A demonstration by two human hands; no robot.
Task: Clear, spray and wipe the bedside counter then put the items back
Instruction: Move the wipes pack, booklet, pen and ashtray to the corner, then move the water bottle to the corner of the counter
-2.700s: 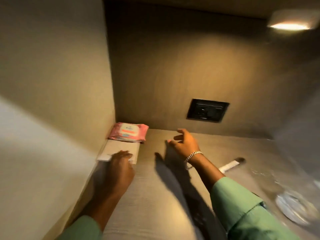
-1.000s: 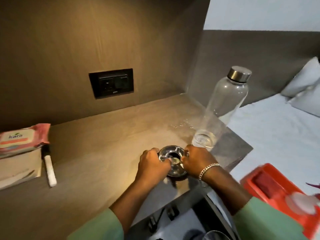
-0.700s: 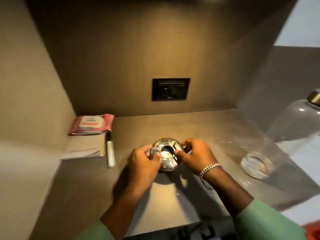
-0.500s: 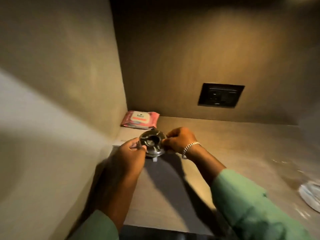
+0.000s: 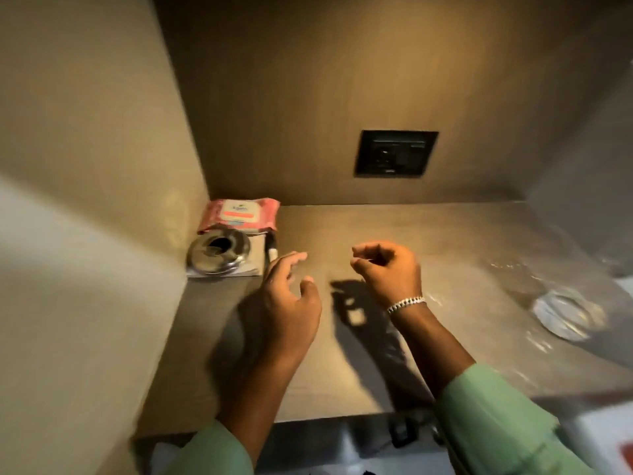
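A round steel ashtray (image 5: 218,252) rests on a white notepad (image 5: 255,264) in the counter's back left corner. Behind it lies a pink wet-wipe pack (image 5: 239,214). A white marker (image 5: 272,250) lies beside the pad. My left hand (image 5: 291,303) hovers over the brown counter (image 5: 445,248), just right of the ashtray, fingers spread and empty. My right hand (image 5: 387,269), with a silver bracelet, hangs above the counter's middle with loosely curled fingers, holding nothing. The clear bottle's base (image 5: 568,315) shows blurred at the right.
A black wall socket (image 5: 395,153) sits in the back wall. Side walls close the niche at left and right. The counter's front edge runs near the bottom, with dark cables below it. Wet streaks glint near the bottle.
Both hands carried the ashtray left, set it on the notepad in the corner and let go. They have pulled back to the right, empty.
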